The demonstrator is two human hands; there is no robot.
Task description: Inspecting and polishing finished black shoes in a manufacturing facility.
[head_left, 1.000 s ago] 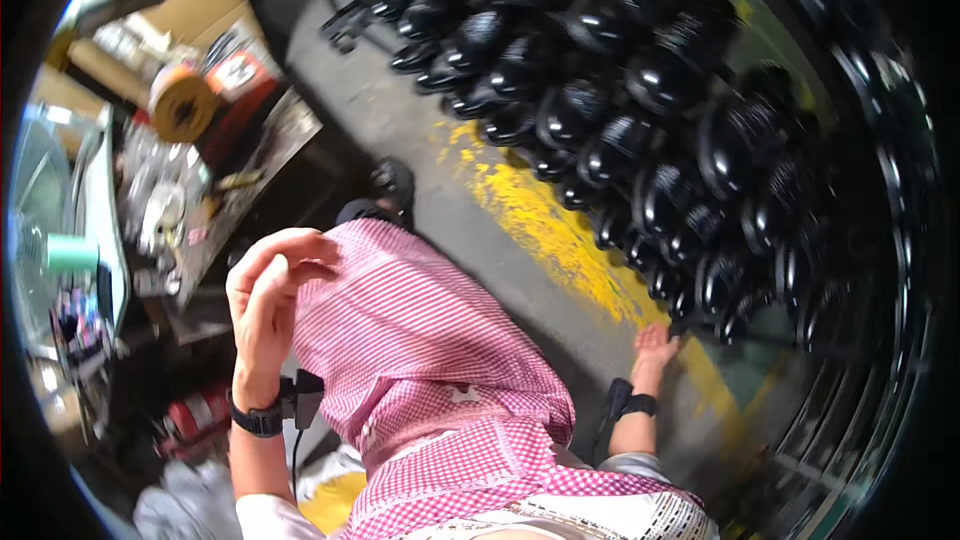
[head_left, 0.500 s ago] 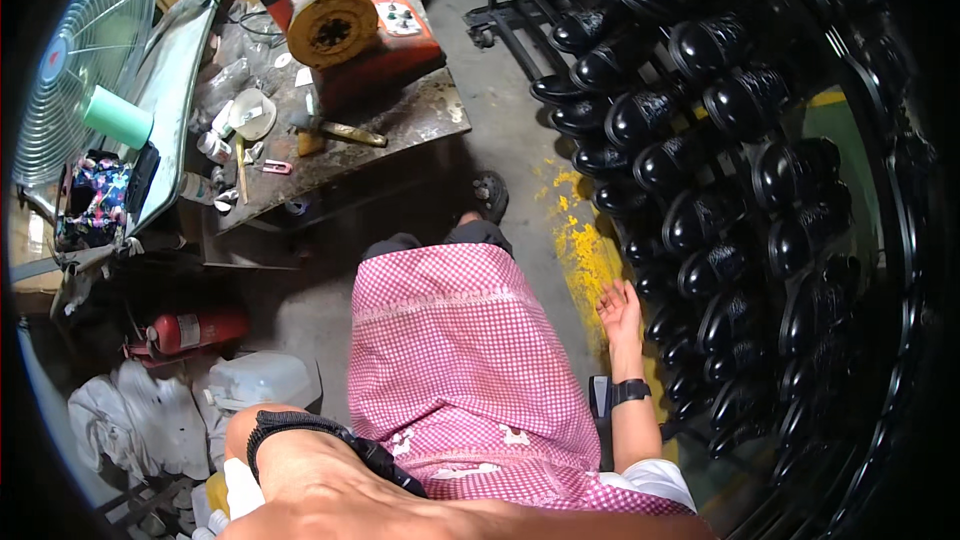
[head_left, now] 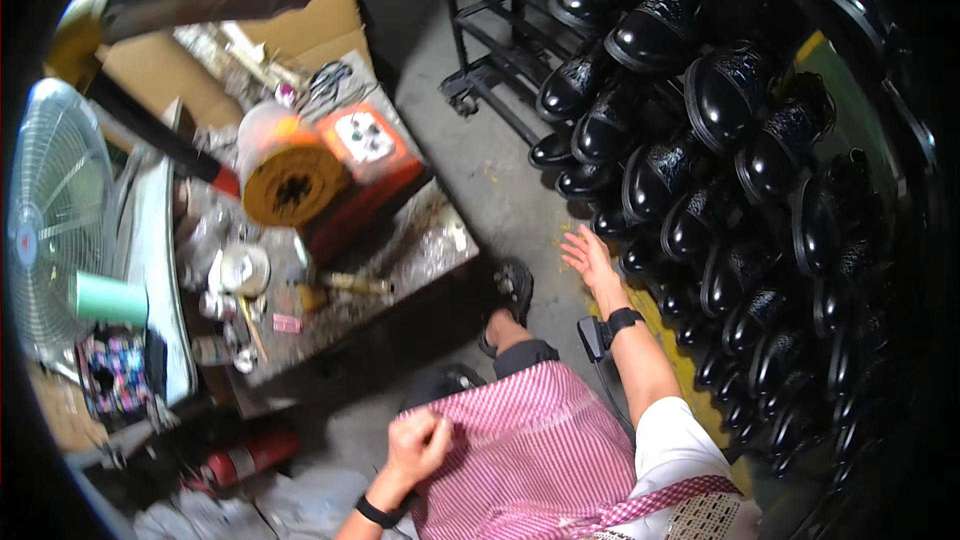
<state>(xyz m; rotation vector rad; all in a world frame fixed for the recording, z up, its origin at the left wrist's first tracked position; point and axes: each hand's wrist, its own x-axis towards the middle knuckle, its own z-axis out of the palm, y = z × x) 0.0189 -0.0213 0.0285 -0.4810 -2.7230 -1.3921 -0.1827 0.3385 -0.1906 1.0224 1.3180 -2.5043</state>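
My right hand is open and empty, fingers spread, just left of rows of shiny black shoes on a dark rack. A black band circles that wrist, with a small dark device beside it. My left hand is curled into a loose fist in front of the pink checked apron; nothing shows sticking out of it, and its palm side is hidden. A black band is on this wrist too.
To the left, a worktable bears an orange-red machine with a round brown drum, a hammer and small containers. A fan stands at far left. A red fire extinguisher lies below the table. An empty-framed black rack stands ahead.
The view has shifted and turned, bringing the table and shoes closer. My left arm has dropped from across the lower view, so its fist now shows. My right hand has moved up and slightly left.
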